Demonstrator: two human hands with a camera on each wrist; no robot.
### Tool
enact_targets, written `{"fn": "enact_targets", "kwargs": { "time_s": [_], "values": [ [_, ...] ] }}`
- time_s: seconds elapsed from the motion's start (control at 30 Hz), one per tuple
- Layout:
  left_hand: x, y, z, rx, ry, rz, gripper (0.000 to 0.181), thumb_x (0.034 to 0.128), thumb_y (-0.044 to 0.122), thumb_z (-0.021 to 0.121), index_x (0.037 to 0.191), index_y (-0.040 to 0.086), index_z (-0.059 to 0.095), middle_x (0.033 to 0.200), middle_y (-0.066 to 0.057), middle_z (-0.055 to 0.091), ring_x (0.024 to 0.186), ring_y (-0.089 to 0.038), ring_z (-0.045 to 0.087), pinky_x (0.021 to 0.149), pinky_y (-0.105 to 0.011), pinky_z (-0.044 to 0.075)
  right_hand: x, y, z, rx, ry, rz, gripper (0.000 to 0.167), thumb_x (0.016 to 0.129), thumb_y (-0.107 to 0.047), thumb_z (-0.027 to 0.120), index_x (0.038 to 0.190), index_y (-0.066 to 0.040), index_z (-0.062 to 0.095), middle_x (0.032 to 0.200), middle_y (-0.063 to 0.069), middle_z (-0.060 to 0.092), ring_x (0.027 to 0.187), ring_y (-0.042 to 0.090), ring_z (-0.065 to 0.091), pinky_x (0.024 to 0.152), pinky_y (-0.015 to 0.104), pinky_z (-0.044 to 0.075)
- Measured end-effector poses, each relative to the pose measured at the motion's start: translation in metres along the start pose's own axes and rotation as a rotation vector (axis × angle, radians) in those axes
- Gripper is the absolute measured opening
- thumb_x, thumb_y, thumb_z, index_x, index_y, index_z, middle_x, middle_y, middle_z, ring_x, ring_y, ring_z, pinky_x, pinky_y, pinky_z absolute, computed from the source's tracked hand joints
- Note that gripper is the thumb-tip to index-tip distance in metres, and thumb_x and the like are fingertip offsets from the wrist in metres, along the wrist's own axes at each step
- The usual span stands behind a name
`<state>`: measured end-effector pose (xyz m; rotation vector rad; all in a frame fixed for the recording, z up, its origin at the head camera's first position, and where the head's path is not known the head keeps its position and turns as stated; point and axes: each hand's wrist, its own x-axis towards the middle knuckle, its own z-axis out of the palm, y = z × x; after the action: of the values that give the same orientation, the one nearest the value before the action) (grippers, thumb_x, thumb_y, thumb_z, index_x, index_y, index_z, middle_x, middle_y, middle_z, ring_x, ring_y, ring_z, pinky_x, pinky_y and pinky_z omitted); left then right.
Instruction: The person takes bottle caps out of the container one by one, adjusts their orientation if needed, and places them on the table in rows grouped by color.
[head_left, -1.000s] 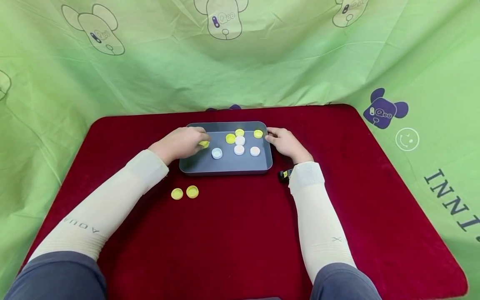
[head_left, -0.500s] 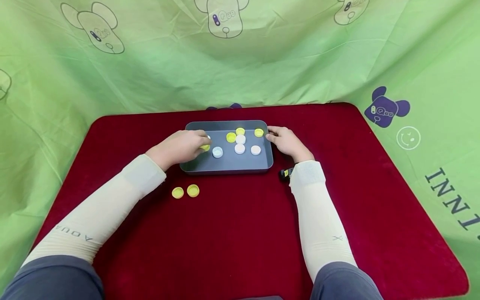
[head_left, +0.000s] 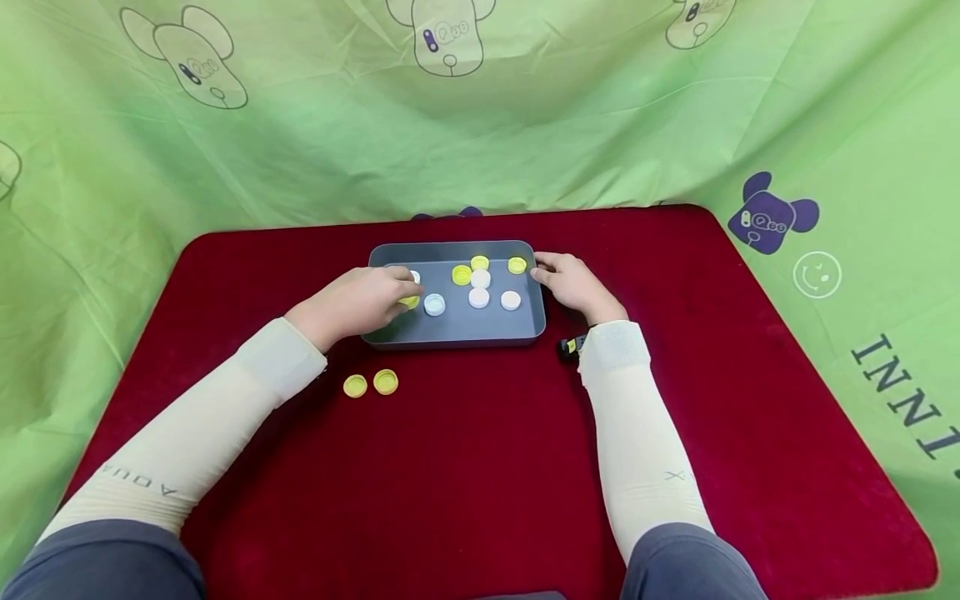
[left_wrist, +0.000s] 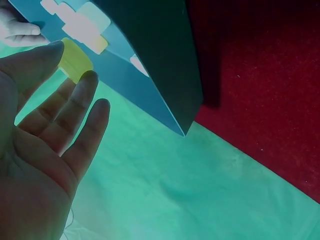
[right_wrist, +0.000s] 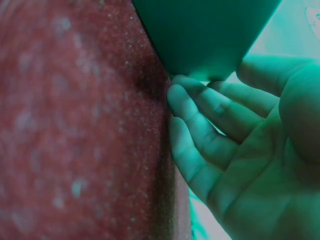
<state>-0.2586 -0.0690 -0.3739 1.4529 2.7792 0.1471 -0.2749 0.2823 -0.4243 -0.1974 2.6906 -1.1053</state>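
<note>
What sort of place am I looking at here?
Looks like a makeshift tabletop work booth, probably indoors: green printed fabric hangs behind and beside a red-covered table, where a gray tray holds yellow and white caps.

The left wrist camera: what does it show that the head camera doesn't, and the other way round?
Only the left wrist view: the palm side of the left hand's grip, pinching a yellow cap.
Only the head view: two loose yellow caps in front of the tray, and both pale sleeves.
Both: the tray with caps inside, the pinched cap, the right hand's grip, red tabletop and green cloth.
</note>
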Motion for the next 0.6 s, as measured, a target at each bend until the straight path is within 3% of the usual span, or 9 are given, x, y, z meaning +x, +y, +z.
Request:
{"fn": "enact_targets", "kwargs": {
  "time_s": [0.6],
  "values": [
    [-0.012,0.006,-0.002,-0.003,0.060,0.042,0.032,0.0823,0.003,0.075,0.114,0.008,0.071,0.101,-0.006,0.062,0.087,-0.020,0.062,0.064,-0.038,0.054,0.001,-0.001,0.000,0.005,0.008,-0.008,0.049,0.102,-0.022,0.051,0.146,-0.003,0.043,0.146,0.014,0.045,0.136,0.026,0.037,0.110,0.043,0.029]
  ]
}}
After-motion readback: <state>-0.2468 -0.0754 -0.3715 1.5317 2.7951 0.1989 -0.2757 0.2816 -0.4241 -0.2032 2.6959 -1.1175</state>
